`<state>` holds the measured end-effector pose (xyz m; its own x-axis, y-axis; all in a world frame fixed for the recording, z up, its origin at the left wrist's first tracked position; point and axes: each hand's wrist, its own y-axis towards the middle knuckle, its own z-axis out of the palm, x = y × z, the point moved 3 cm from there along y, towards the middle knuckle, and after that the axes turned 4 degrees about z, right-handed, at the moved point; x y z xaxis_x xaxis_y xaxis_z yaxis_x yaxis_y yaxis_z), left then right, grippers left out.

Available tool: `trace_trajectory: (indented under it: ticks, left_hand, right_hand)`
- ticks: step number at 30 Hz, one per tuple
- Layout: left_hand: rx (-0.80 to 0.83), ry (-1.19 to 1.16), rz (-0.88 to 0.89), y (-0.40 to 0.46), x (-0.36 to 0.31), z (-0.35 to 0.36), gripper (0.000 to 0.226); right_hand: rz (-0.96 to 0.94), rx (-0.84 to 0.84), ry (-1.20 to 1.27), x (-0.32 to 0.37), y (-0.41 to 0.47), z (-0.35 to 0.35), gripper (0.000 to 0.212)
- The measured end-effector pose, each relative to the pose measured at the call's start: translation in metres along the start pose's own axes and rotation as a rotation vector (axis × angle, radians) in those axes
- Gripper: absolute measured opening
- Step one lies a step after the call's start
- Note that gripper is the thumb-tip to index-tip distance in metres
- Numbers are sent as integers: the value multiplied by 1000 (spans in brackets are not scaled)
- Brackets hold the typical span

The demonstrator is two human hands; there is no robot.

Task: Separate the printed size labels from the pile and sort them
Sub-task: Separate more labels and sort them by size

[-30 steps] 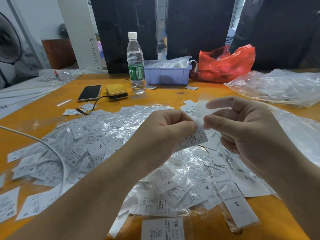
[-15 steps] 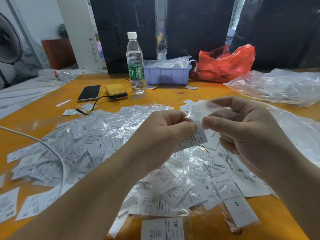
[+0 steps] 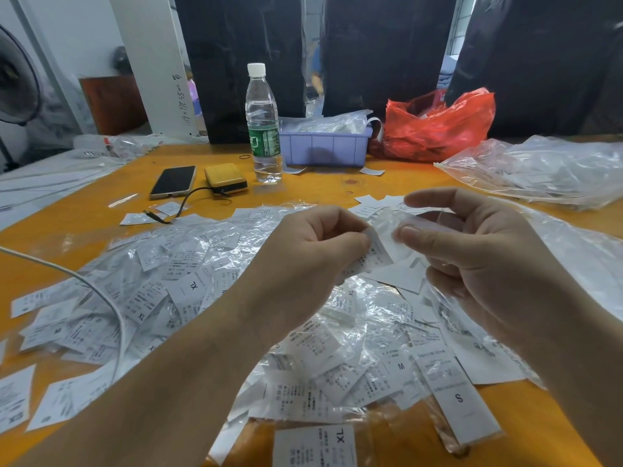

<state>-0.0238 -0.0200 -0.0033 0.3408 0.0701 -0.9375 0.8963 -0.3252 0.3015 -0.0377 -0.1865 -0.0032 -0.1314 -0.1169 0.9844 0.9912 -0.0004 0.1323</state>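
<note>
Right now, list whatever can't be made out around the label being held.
- Held label, head view: size letter hidden by the left hand; print too small.
- Clear sleeve: its edges blur against the right hand.
- Purple bin: contents veiled by crumpled plastic.
- Red bag: inside not visible.

Orange table [image 3: 397, 183], white pillar [image 3: 151, 62], black drapes [image 3: 242, 45] behind, fan [image 3: 13, 82] at left.

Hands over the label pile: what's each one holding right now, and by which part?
Left hand pinches a printed label at its upper end. Right hand pinches a thin clear plastic sleeve by its right edge, between thumb and forefinger.
</note>
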Motion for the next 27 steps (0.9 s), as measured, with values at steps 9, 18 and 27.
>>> trace_trajectory:
  ticks: [9,18,27]
  left_hand:
    - [-140,-63,-4,-1,-1,-6,18]
    - [-151,-129,-5,0,1,-4,22]
    - [-90,-190,-25,1,3,-2,19]
  right_hand:
    - [79,-18,56,-3,-2,2,44]
    - [95,9,24,-4,-4,5,31]
    - [93,-22,24,-5,-3,4,25]
